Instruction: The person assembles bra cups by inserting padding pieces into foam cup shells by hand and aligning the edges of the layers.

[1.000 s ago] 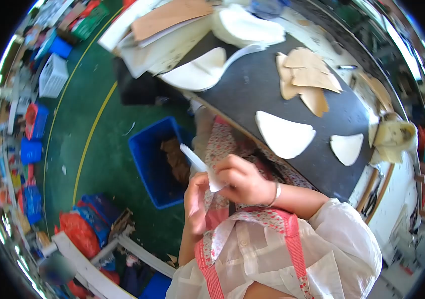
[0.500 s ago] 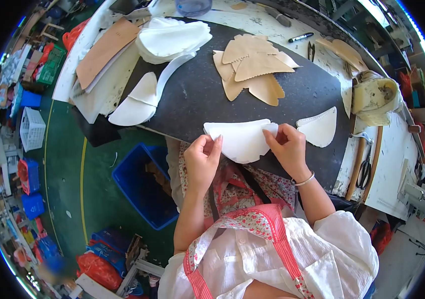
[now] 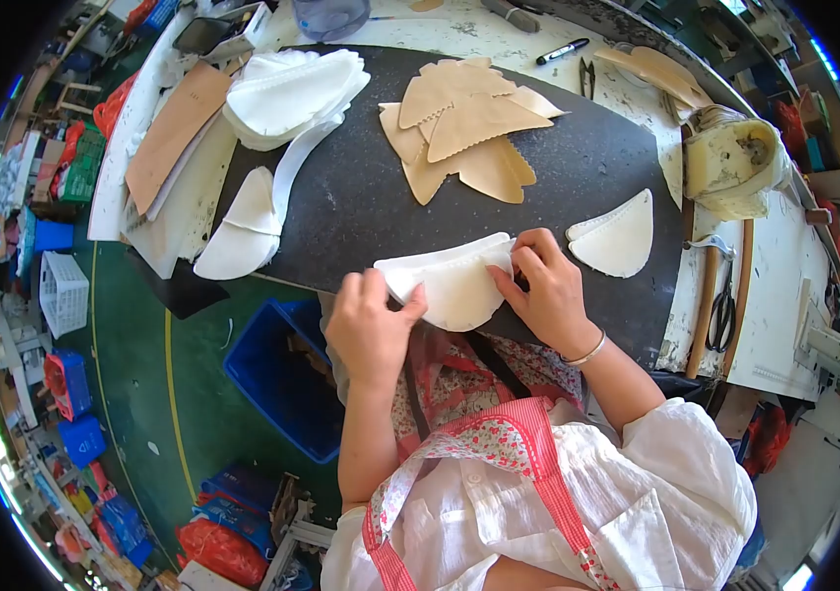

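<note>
Between my hands, at the near edge of the black work surface, is a white curved fabric piece with a folded or layered strip along its upper edge. My left hand pinches its left end between thumb and fingers. At the right end, my right hand grips the upper corner, thumb on the near face. To the right lies another white curved piece with a stitched-looking edge. Several tan pieces with zigzag edges are piled beyond my hands.
A stack of white pieces and brown card lie at the left. A blue bin stands below the left edge. At the right are a crusted pale container and black-handled scissors. A pen lies at the back.
The white piece has tilted, its right end higher, and a strip now shows along its top edge. My left hand has shifted left and turned over the end. The head view has shifted slightly.
</note>
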Motion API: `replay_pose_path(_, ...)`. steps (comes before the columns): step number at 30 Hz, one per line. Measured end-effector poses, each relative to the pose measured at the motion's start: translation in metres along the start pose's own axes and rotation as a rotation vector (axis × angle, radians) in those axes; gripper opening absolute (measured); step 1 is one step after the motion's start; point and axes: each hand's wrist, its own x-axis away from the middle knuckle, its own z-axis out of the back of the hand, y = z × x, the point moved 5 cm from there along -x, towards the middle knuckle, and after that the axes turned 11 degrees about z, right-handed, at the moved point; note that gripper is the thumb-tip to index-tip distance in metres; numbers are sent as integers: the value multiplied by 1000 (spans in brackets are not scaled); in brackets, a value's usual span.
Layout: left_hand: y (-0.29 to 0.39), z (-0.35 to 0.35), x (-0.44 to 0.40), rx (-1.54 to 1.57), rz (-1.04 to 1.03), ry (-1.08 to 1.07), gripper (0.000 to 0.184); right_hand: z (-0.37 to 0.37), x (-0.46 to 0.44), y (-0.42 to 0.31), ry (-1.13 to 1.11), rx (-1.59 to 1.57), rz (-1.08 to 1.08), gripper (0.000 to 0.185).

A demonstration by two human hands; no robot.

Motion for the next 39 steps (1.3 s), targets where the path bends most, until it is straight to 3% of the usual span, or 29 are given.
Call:
replay_pose_path(1,-3,6,-3,2,84,-40,38,5,1,-1,42,-100,-15,21)
replay_pose_path(3,-2,8,-3,353,-107,56,40,19,1,-5,113,-243,-6,23)
replay_pose_path(6,15,-4,5,451,-284,-130,45,46,6,-5,192,-361,17,24)
replay_pose_path(11,20,-18,23,242,-410,-91,45,101,26,64,225,-368,-283,13)
replay_pose_path(15,21,-19,25,224,-425,-58,45,106,39,107,-45,205,-224,22)
replay_pose_path(16,21,-19,25,218,-422,-54,45,105,35,100,-57,459,-66,28)
replay_pose_path(20,21,-18,25,244,-407,-52,47,119,23,99,-257,787,-277,34)
replay_pose_path(25,15,-19,27,352,-350,-54,48,97,-36,98,9,433,-29,24)
replay_pose_path(27,14,-14,25,447,-312,-64,49,64,-68,105,13,312,174,38)
replay_pose_path(29,12,-18,31,446,-325,-27,49,29,-101,104,-129,210,329,58)
replay_pose_path(31,10,-21,36,446,-352,18,49,4,-128,103,-212,11,352,65)
replay_pose_path(34,8,-23,42,483,-346,59,50,-28,-151,174,-399,-168,363,48)
replay_pose_path(39,10,-23,44,513,-347,96,50,-25,-175,191,-522,-439,173,18)
